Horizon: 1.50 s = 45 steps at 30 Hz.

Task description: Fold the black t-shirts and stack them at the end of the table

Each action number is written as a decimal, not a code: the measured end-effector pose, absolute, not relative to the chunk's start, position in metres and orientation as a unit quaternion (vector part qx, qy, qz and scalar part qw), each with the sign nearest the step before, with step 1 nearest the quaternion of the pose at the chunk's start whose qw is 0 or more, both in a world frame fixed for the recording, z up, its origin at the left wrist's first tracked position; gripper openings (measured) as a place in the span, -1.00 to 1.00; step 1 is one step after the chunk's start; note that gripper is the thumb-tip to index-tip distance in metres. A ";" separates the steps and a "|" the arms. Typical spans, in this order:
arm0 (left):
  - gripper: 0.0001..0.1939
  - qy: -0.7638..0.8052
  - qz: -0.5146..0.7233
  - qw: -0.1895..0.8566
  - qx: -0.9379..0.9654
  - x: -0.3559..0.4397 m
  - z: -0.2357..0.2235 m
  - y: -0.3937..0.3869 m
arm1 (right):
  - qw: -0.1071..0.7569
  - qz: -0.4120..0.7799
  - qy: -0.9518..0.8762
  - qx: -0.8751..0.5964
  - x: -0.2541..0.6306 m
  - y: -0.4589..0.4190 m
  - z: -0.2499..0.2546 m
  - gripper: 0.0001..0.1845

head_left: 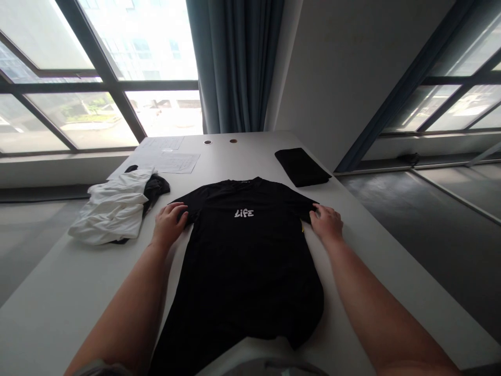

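A black T-shirt (250, 261) lies spread flat on the white table, collar toward the far end, with a small white print on its chest. My left hand (169, 224) is at the end of the left-side sleeve, fingers curled over the fabric and thumb close to them. At the opposite sleeve, my right hand (327, 222) has its fingers and thumb closed on the hem. The near end of the shirt is partly hidden by my own clothing at the bottom of the view.
Rumpled white and black clothes (113, 209) lie on the left of the table (376, 292). A folded black cloth (301, 167) rests at the far right. Paper sheets (176, 163) are at the far left. Beyond stand a blue curtain (237, 68) and windows.
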<state>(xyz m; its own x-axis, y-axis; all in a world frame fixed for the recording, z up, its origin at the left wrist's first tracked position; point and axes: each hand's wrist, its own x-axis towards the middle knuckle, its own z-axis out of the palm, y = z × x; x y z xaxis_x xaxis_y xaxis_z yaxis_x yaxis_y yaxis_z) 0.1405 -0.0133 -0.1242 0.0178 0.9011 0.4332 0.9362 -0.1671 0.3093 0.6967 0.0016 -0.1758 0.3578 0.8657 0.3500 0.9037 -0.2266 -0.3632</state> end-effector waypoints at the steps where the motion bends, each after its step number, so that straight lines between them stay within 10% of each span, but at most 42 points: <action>1: -0.69 -0.627 -0.284 0.039 -0.724 0.158 -0.116 -0.015 | 0.253 -0.028 -0.557 -0.790 0.698 0.005 -0.175 -0.49; 15: -0.55 -0.462 -0.088 -0.066 -0.880 0.478 -0.099 -0.013 | 0.288 -0.026 -0.508 -0.812 0.706 0.017 -0.168 -0.62; 34: -0.49 -0.451 -0.178 -0.101 -0.869 0.482 -0.143 -0.008 | 0.458 0.133 -0.480 -0.736 0.741 0.064 -0.168 -0.70; 45: -0.52 -0.435 -0.182 -0.101 -0.876 0.481 -0.147 -0.006 | 0.330 0.027 -0.511 -0.793 0.720 0.046 -0.155 -0.71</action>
<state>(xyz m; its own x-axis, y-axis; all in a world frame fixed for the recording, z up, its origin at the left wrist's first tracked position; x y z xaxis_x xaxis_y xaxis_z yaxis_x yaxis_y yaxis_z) 0.4814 -0.0063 -0.1472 0.5557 0.7987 0.2310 0.7253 -0.6015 0.3348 0.7204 0.0457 -0.1546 0.4764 0.8282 0.2950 0.7927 -0.2595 -0.5516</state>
